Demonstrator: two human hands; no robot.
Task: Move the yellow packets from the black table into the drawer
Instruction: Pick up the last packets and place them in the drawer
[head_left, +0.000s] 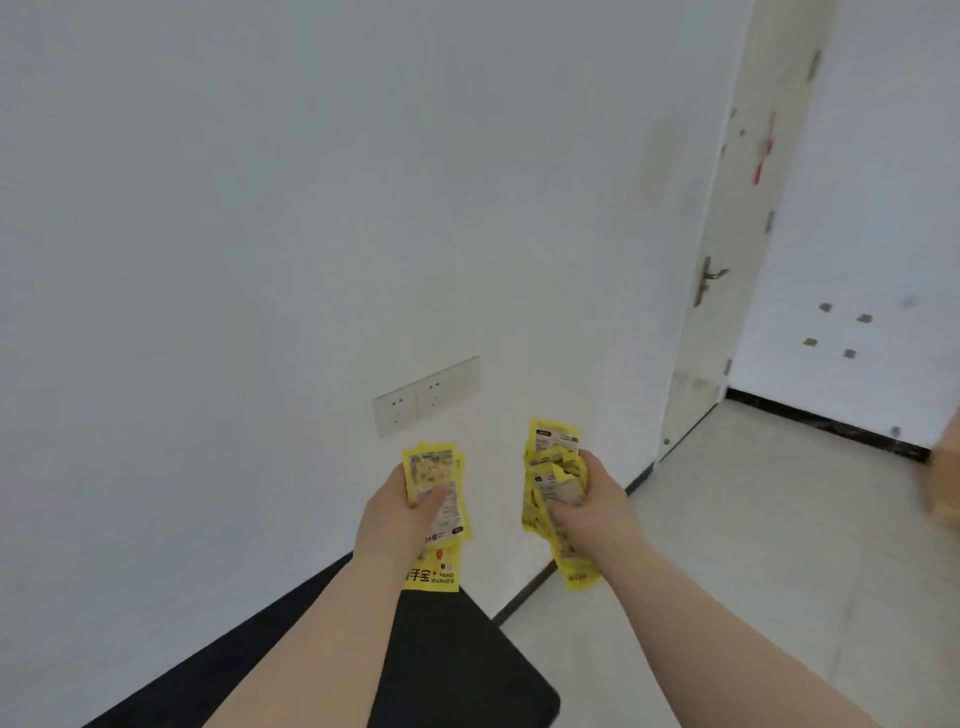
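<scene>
here, both of my hands are loaded and raised in front of a white wall (260, 208), above the far corner of the black table (467, 660), which sits at six o'clock in the view. the step in hand, as i judge it, is the carry to the drawer, which is nowhere in sight; only a door (727, 234) stands at two o'clock and a double wall socket (426, 396) at twelve o'clock from my hands. to do this well i would keep both bundles pinched firmly and level while i turn, since the slick packets are fanned loosely and one could slide out of either stack; i would then lower each bundle right into the drawer before loosening anything. my left hand (395, 514) is closed around a flat stack of yellow packets (439, 499), thumb pressed across the printed faces, fingers curled behind out of sight, and one packet marked "hand warmer" hangs lower than the rest, toward six o'clock. my right hand (592, 504) is clenched on a messier bunch of packets (553, 478), some poking up toward twelve o'clock and some drooping below the fist. the two bundles are near each other but apart. i see no packets lying on the visible part of the table.
</scene>
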